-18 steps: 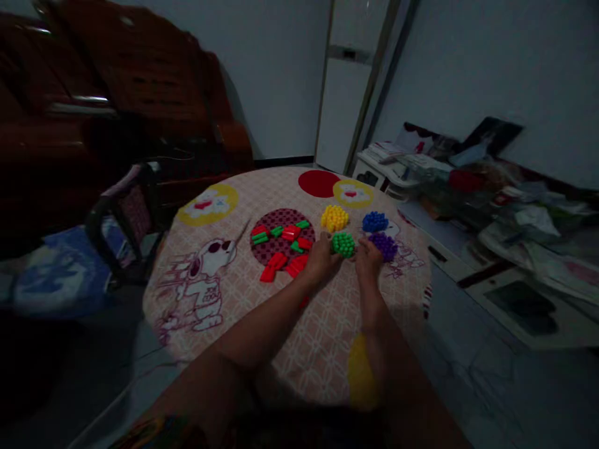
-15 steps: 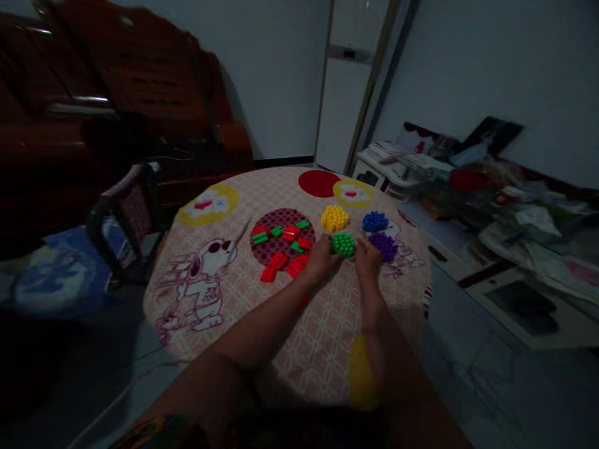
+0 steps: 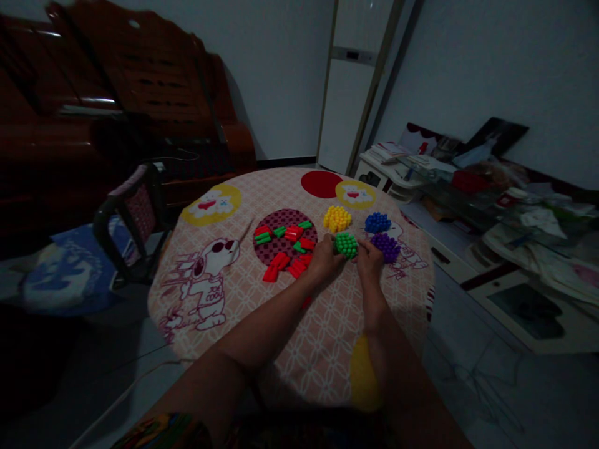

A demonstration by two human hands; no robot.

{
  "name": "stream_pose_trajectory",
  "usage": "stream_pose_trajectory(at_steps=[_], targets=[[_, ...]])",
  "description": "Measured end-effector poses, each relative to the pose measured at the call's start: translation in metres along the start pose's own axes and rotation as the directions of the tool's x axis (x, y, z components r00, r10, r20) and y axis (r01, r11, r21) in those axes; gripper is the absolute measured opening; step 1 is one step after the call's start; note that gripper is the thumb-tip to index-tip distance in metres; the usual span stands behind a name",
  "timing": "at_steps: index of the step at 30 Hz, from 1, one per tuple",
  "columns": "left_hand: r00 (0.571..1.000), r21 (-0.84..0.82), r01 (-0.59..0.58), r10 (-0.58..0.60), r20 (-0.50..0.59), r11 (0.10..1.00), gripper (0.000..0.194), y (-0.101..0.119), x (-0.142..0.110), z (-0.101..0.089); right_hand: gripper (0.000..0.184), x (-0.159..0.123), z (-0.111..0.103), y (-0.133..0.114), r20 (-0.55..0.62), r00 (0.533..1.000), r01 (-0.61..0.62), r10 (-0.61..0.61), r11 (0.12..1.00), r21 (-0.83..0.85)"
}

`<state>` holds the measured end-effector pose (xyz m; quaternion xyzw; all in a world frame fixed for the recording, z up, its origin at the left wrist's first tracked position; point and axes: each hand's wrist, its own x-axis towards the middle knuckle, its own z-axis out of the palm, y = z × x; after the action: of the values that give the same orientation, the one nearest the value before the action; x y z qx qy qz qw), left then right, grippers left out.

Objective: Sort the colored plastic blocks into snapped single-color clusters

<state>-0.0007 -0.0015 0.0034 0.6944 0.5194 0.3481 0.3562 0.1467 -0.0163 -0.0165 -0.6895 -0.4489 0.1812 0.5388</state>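
Observation:
A green cluster of round-tipped pieces stands on the patterned tablecloth between my two hands. My left hand is closed against its left side, fingertips partly hidden. On the opposite side, my right hand pinches at the cluster's right edge with thumb and finger. Similar clusters are close by: a yellow one behind, a blue one at the back right, and a purple one just right of my right hand. Left of my left hand lie loose red pieces and green pieces.
The round table has a cloth with cartoon prints. A chair stands at its left, with a wooden sofa behind. To the right, a low cabinet is piled with bags and papers. A tall white unit stands at the back.
The view has shifted slightly, so everything appears a little further right. Both hands stay around the green cluster, with no clear change in their hold.

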Motion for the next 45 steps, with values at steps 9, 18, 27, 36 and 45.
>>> stream_pose_trajectory(at_steps=[9, 18, 27, 36, 45], targets=[[0.986, 0.285, -0.047, 0.09, -0.138, 0.957, 0.025, -0.013, 0.022, -0.071, 0.045, -0.001, 0.003, 0.005, 0.0, 1.0, -0.028, 0.028, 0.998, 0.056], [0.915, 0.476, 0.327, -0.147, -0.376, 0.816, 0.027, -0.047, 0.025, -0.166, 0.045, 0.002, 0.004, 0.009, -0.007, 1.0, -0.011, 0.012, 0.998, 0.056], [0.996, 0.702, 0.087, -0.039, -0.084, 0.707, 0.033, -0.059, 0.031, -0.13, 0.046, -0.001, 0.003, 0.007, 0.009, 1.0, -0.009, 0.009, 0.999, 0.05], [0.968, 0.482, 0.122, 0.003, -0.25, 0.868, 0.04, -0.048, 0.034, -0.132, 0.047, 0.001, 0.005, 0.009, 0.009, 1.0, -0.027, 0.026, 0.998, 0.048], [0.977, 0.241, -0.164, 0.123, 0.174, 0.957, 0.042, -0.011, 0.034, -0.065, 0.045, 0.001, 0.003, 0.008, 0.004, 1.0, -0.02, 0.02, 0.998, 0.054]])
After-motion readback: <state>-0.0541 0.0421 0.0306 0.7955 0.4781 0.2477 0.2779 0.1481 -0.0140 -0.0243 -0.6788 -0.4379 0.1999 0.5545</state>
